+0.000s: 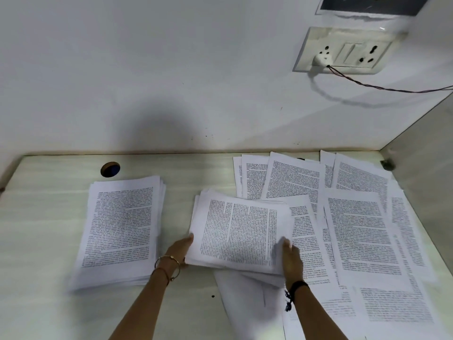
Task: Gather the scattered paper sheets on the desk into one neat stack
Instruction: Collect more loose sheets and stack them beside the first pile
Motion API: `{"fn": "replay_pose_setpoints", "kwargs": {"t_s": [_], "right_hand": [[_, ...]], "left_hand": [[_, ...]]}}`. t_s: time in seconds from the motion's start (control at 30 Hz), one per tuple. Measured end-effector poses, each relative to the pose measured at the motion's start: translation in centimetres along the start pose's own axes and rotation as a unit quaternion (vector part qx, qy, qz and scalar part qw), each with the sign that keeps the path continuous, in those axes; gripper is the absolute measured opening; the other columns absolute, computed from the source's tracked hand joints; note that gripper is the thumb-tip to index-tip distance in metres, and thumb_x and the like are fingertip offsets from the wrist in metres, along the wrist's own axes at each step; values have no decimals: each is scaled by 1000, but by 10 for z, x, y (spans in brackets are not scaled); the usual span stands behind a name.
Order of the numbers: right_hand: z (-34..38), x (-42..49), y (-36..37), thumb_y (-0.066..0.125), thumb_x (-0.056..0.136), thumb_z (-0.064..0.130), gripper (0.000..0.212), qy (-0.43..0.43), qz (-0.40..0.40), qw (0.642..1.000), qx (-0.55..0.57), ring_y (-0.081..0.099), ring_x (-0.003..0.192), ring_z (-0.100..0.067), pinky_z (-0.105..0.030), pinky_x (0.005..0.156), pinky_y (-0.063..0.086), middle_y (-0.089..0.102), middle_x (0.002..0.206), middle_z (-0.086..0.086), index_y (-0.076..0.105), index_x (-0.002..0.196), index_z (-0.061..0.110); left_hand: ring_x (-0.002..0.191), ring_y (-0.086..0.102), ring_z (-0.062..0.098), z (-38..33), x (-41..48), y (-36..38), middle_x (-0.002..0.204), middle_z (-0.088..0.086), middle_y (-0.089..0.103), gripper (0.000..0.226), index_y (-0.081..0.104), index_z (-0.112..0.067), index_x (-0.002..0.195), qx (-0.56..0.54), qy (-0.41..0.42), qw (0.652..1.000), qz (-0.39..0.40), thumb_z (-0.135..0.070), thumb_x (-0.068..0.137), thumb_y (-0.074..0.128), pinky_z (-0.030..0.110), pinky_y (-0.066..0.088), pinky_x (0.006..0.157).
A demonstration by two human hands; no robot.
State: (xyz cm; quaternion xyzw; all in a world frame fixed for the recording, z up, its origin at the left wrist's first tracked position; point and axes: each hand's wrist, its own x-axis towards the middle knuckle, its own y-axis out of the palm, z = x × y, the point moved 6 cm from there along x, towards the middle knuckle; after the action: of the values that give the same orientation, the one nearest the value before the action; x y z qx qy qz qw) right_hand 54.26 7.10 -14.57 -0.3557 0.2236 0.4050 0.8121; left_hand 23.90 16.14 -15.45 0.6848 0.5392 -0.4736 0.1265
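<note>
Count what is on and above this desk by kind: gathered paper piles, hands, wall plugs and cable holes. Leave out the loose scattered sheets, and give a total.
Gathered paper piles: 2, the stack on the left and the bundle between both hands
Hands: 2, left hand and right hand
Wall plugs: 1, the wall plug
Cable holes: 1, the cable hole
Total: 6
</note>
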Motion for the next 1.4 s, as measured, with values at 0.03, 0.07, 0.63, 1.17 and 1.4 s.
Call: {"fn": "replay_pose_setpoints", "kwargs": {"t_s": [0.03,0.07,0.63,1.17,1.4], "right_hand": [[-1,-1,6,44,96,45,62,-7,24,999,-23,42,131,-36,-42,107,34,42,144,-20,34,142,4],[1,-2,10,47,96,42,62,-25,41,998,-31,42,131,-35,-41,108,34,43,143,-20,35,141,2],[23,-25,54,53,92,37,40,-33,348,927,132,67,104,-24,-40,91,52,70,114,-2,57,129,21],[105,4,131,47,98,22,34,-247,226,923,-188,55,97,-27,-34,83,43,55,97,-9,44,130,11],[105,17,148,51,96,19,47,-245,200,934,-169,52,87,-17,-25,71,45,54,97,0,35,140,16]], "left_hand": [[119,52,33,0,0,1,135,17,51,54,48,-2,130,-11,5,1000,15,-43,96,38,41,43,104],[116,54,33,-1,1,1,132,16,53,50,51,-5,126,-26,22,999,18,-43,94,43,45,45,102],[95,51,19,24,-15,-6,106,3,54,60,37,6,134,-171,79,982,9,21,79,55,13,50,74],[141,28,31,-15,16,-45,155,11,21,57,10,-15,149,28,93,986,-138,-26,99,34,43,25,117],[59,42,8,-33,25,-47,79,-6,48,61,-7,-23,149,68,88,984,-140,-32,100,28,22,38,57]]}}
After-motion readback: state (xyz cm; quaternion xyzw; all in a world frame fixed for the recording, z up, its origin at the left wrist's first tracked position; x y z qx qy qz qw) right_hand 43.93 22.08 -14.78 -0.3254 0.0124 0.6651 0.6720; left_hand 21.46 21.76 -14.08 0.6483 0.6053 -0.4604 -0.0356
